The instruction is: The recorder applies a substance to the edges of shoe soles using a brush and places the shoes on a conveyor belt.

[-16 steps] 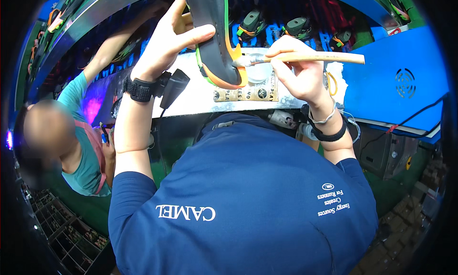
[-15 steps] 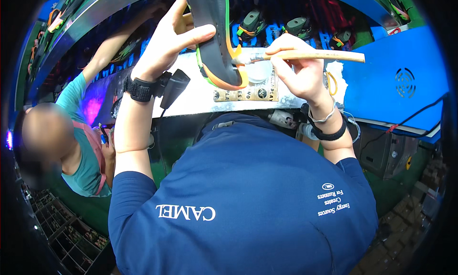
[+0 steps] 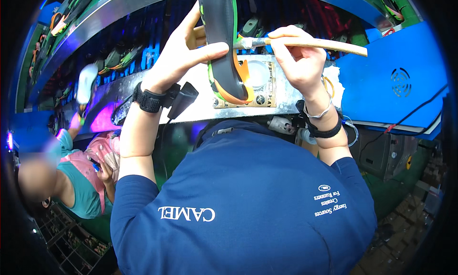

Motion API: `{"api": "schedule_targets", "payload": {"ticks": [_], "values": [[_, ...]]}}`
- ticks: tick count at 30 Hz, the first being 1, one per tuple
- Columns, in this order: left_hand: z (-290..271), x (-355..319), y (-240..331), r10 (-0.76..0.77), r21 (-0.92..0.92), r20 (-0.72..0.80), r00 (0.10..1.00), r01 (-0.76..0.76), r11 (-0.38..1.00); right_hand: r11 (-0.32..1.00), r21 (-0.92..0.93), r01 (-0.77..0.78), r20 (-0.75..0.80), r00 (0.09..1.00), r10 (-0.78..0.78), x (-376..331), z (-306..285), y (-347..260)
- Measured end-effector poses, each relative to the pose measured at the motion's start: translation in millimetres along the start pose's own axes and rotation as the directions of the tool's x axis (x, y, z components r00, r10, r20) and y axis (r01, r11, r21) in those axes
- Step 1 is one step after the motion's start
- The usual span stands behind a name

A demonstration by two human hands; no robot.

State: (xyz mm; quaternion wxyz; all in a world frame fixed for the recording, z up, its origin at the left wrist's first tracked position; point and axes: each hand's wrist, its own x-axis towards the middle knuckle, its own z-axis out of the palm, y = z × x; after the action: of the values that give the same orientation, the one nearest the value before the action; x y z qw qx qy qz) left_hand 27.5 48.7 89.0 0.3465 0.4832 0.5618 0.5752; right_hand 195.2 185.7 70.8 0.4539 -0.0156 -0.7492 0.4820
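Note:
My left hand (image 3: 183,55) grips a black shoe (image 3: 222,67) with orange and green edging, its long dark bottom turned toward me and its top end cut off by the frame. The thumb presses on that bottom and the fingers go behind it. In my right hand (image 3: 300,60) is a brush (image 3: 329,44) with a pale wooden handle, pinched between thumb and fingers. Its whitish bristle end meets the shoe's right edge. Below and behind the shoe, a round white dish (image 3: 258,74) stands on a brown printed sheet (image 3: 268,97).
The white worktop (image 3: 191,108) lies under my hands. Beyond it, a rack with blue slats (image 3: 150,55) carries several shoes. A blue cabinet (image 3: 381,79) with a round vent stands at right. On the left, a co-worker (image 3: 78,179) in green and pink lifts a pale-soled shoe (image 3: 87,84).
The shoe has shifted slightly right and down. The brush tip has moved from the shoe's lower bottom face up to its right edge. The co-worker has brought a pale-soled shoe off the rack.

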Motion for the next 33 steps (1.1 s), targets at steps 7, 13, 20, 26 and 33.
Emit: {"api": "schedule_targets", "payload": {"ticks": [7,13,20,26,33], "values": [[8.4,0.6,4.9,-0.019,-0.022,0.046,0.999,0.02,1.0,0.997,-0.069,-0.025,-0.02,1.0,0.024,10.2,-7.3,-5.1],[14.3,-1.3,10.3,-0.036,-0.063,0.106,0.994,0.043,0.997,0.995,-0.096,0.038,-0.077,0.996,-0.045,18.3,-11.3,-2.9],[19.7,-1.5,9.2,-0.084,-0.1,0.143,0.986,0.099,0.99,0.993,-0.098,0.07,-0.086,0.993,-0.078,27.2,-16.3,2.7],[21.9,-0.4,8.6,-0.09,-0.099,0.162,0.983,0.107,0.989,0.989,-0.117,0.093,-0.102,0.989,-0.105,33.0,-18.6,2.7],[28.1,8.7,11.0,-0.134,-0.136,0.193,0.972,0.162,0.977,0.992,-0.129,-0.01,-0.088,0.996,-0.001,23.2,-32.2,2.8]]}}
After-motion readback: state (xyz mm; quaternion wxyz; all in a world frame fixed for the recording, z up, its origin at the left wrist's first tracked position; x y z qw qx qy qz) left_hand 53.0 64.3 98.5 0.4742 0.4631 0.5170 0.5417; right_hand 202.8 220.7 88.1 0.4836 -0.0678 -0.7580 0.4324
